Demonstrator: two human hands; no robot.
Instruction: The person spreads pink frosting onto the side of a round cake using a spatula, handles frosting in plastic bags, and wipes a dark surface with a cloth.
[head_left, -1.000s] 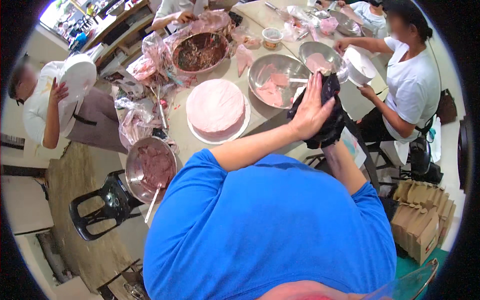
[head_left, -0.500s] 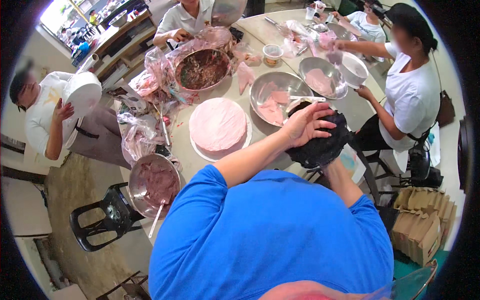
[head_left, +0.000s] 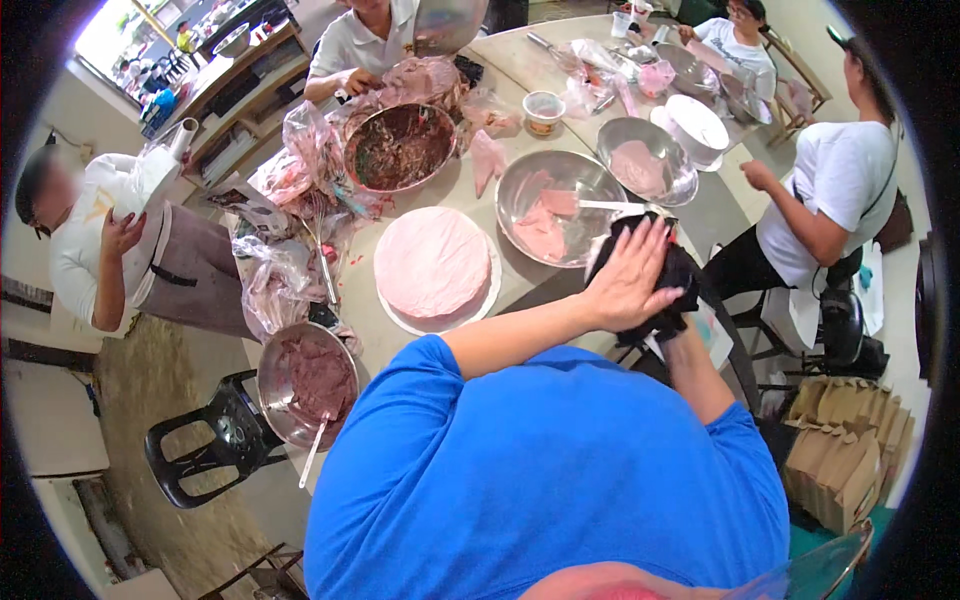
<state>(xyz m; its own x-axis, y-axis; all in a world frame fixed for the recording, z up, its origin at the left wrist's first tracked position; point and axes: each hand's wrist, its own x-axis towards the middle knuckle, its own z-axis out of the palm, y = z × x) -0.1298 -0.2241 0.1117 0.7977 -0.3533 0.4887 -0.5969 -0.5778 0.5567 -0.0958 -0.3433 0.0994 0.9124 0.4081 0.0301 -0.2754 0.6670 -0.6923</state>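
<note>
A crumpled black cloth (head_left: 668, 322) is between my hands, over the table edge. My left hand (head_left: 632, 278) lies flat on top of it with fingers stretched out. My right hand (head_left: 684, 345) supports the cloth from below, and its fingers are hidden behind it. Just beyond stands a steel bowl (head_left: 512, 226) holding pink icing and a white-handled spatula (head_left: 606, 205). Left of the bowl, a round cake (head_left: 432, 262) coated in pink icing rests on a white cake board (head_left: 488, 300).
A bowl of dark pink mixture (head_left: 265, 385) with a spatula sits near left. Farther back are a bowl of dark crumbs (head_left: 355, 180), plastic bags (head_left: 275, 285), a whisk (head_left: 322, 225) and a white cake (head_left: 697, 128). Several people stand or sit around the table. A black chair (head_left: 215, 435) stands left.
My left hand has come down flat onto the black cloth, which is now more bunched up. The person at right has let go of the white round thing and stepped back.
</note>
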